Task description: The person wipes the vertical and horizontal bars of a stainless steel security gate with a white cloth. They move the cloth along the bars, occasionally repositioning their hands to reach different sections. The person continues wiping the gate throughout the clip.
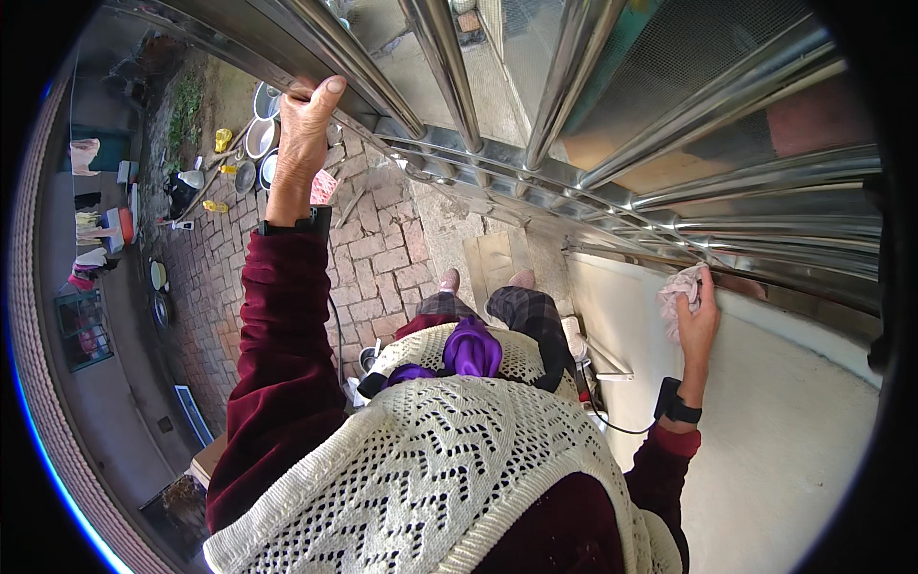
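Observation:
My left hand (304, 129) is raised at the upper left, its fingers wrapped over the edge of a stainless steel frame (251, 46) with the thumb showing on top. Shiny round bars (443, 72) fan out from the frame's crossrails across the upper right. On the right, my right hand (699, 318) is closed on a crumpled pale pink cloth (681, 291). That cloth lies against the lower metal rail, just above a cream wall (765, 421). Part of the cloth is hidden behind my fingers.
Below are brick paving (378, 244) and a flat board (497, 263) near my feet. Several basins (260, 139) and yellow containers (223, 141) stand at the left. A black cable (622, 429) runs to my right wrist. Mesh (736, 57) shows behind the bars.

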Available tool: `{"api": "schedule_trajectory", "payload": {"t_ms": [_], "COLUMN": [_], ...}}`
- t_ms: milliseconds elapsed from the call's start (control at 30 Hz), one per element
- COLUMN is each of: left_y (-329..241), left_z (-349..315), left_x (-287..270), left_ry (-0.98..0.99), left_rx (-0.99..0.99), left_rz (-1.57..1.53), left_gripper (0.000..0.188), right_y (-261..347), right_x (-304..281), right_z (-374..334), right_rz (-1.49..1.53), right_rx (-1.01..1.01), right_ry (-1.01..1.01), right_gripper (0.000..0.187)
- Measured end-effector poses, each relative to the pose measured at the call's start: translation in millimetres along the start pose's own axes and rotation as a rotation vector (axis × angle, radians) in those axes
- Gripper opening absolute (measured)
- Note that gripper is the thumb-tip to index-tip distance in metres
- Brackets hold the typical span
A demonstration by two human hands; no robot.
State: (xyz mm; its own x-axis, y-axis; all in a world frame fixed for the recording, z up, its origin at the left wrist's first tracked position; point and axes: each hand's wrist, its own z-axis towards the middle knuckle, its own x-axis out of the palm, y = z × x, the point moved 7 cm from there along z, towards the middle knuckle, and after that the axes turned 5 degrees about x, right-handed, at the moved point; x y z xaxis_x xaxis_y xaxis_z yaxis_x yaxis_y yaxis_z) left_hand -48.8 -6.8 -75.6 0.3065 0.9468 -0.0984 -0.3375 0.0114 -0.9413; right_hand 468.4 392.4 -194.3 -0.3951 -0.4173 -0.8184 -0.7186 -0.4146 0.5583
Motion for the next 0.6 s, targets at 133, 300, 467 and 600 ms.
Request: {"api": "schedule_trajectory", "payload": {"t_ms": [133, 300, 467, 600], "left_y": [3, 3, 23, 110], "left_z": [4, 4, 16, 41], "left_x": [3, 8, 4, -10], "left_ry": [-0.015, -0.054, 0.022, 0.009], "left_rx": [0.089, 0.093, 0.341, 0.262], "left_rz": [-0.068, -0.194, -0.203, -0.119], "left_gripper": [0.043, 0.032, 0.03, 0.049], "right_y": [15, 34, 22, -41], "right_x": [5, 2, 21, 98], "right_z": [14, 9, -28, -101], "right_rz": [-0.122, -0.224, -0.284, -0.131], "right_rx": [-0.018, -0.039, -0.151, -0.091], "right_ry": [0.044, -0.001, -0.109, -0.282], "right_gripper": [0.058, 0.057, 0.057, 0.053]}}
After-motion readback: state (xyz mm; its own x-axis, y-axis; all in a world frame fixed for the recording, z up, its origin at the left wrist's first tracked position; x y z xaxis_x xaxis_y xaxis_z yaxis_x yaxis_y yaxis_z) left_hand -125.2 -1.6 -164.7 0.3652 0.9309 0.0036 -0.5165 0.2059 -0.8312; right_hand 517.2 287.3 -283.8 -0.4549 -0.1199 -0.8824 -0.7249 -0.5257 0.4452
